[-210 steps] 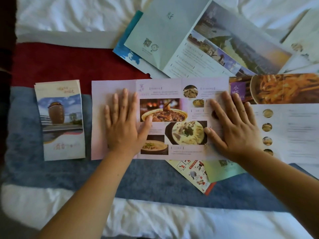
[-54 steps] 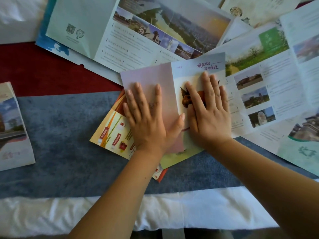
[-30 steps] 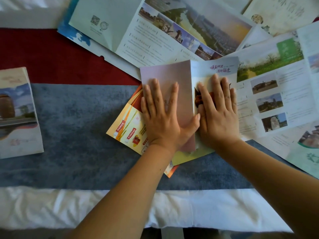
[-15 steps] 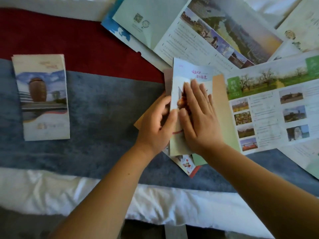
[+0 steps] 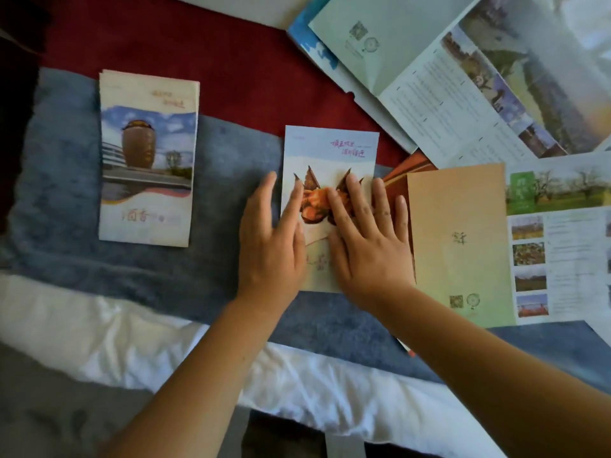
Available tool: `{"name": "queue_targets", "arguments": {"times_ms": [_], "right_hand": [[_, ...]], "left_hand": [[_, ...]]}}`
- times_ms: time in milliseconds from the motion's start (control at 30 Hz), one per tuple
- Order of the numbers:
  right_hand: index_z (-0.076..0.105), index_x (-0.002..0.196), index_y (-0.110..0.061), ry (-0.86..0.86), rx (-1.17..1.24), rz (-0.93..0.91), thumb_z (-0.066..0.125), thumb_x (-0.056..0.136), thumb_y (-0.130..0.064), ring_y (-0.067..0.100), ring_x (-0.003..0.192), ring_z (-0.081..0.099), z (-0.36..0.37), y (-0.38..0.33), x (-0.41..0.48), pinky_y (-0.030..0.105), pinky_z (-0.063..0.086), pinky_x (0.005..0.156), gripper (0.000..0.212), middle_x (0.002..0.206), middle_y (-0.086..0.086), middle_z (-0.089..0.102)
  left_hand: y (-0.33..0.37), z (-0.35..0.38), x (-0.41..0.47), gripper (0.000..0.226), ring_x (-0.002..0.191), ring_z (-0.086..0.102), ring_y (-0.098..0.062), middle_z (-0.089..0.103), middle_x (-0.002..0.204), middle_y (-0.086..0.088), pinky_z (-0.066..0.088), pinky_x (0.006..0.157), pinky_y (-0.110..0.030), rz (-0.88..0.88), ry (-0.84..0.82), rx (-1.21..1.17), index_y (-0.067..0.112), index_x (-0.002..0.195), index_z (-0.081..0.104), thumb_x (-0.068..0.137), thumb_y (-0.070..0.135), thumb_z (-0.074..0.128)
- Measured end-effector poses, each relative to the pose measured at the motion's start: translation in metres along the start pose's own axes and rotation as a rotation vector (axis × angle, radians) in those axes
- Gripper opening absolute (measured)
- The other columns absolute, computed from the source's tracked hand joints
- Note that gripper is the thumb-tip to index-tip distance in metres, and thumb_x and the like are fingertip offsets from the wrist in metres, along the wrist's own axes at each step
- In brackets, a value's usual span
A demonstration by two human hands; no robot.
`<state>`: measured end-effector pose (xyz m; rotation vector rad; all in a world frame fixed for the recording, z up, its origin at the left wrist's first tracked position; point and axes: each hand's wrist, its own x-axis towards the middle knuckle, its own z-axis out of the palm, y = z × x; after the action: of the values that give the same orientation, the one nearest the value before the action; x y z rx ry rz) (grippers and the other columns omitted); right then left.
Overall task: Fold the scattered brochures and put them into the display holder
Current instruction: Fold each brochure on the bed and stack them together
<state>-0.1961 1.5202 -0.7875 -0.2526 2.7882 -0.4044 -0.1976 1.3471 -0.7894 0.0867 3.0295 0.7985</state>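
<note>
Folded brochure [image 5: 330, 150]: lies flat on the blue blanket [image 5: 66, 193], upright to the camera, its cover with pink writing at the top and an orange picture in the middle.
Left hand [image 5: 269, 246]: palm down at the brochure's left edge; fingers [image 5: 292, 206] spread apart and flat, the inner ones on the paper, the outer ones on the blanket just beside it.
Right hand [image 5: 370, 246]: palm down on the brochure's lower right part; fingers [image 5: 358, 196] apart and flat, covering part of the orange picture, the outermost reaching past the right edge onto an orange leaflet [image 5: 400, 180].
Finished stack [image 5: 147, 157]: folded brochures with a jar-shaped building on the cover, well apart to the left on the same blanket.
Tan and green brochure [image 5: 459, 239]: just beside the right hand, lying partly open.
Unfolded brochures [image 5: 463, 94]: spread overlapping at top right, over the red cloth [image 5: 198, 44].
White sheet [image 5: 132, 342]: along the near edge, under both forearms.
</note>
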Motion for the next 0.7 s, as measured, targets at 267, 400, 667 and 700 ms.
{"name": "queue_targets", "arguments": {"times_ms": [267, 400, 667, 700], "right_hand": [[0.003, 0.167, -0.029, -0.013, -0.155, 0.033, 0.018, 0.109, -0.048, 0.031, 0.161, -0.008, 0.017, -0.002, 0.004, 0.056, -0.004, 0.128, 0.063, 0.175, 0.001, -0.006], [0.004, 0.167, -0.029, -0.025, -0.165, 0.037, 0.018, 0.109, -0.046, 0.032, 0.161, -0.007, 0.017, -0.004, 0.004, 0.055, -0.006, 0.128, 0.063, 0.175, 0.002, -0.003], [-0.003, 0.167, -0.031, -0.028, -0.145, 0.087, 0.017, 0.109, -0.046, 0.03, 0.16, -0.016, 0.01, -0.014, 0.001, 0.055, -0.012, 0.126, 0.063, 0.175, -0.003, -0.01], [-0.004, 0.167, -0.032, -0.022, -0.136, 0.094, 0.017, 0.109, -0.046, 0.03, 0.159, -0.018, 0.01, -0.02, 0.002, 0.054, -0.014, 0.125, 0.063, 0.175, -0.003, -0.01]], "left_hand": [[-0.003, 0.016, -0.002, 0.07, 0.16, 0.004, -0.028, 0.006, 0.172, -0.012, 0.006, 0.129, -0.046, 0.018, -0.149, 0.36, 0.016, 0.165, 0.013, 0.105, 0.049, 0.029], [-0.004, 0.015, -0.003, 0.071, 0.16, 0.003, -0.028, 0.006, 0.172, -0.012, 0.004, 0.129, -0.045, 0.031, -0.148, 0.353, 0.016, 0.165, 0.013, 0.105, 0.049, 0.033], [-0.007, 0.003, 0.004, 0.047, 0.156, 0.023, -0.031, 0.029, 0.166, -0.017, 0.017, 0.128, -0.048, 0.048, -0.016, -0.181, 0.018, 0.144, 0.059, 0.098, 0.019, 0.065], [-0.008, -0.003, 0.007, 0.042, 0.155, 0.028, -0.03, 0.032, 0.164, -0.017, 0.021, 0.127, -0.048, 0.032, -0.006, -0.28, 0.016, 0.138, 0.065, 0.096, 0.009, 0.065]]}}
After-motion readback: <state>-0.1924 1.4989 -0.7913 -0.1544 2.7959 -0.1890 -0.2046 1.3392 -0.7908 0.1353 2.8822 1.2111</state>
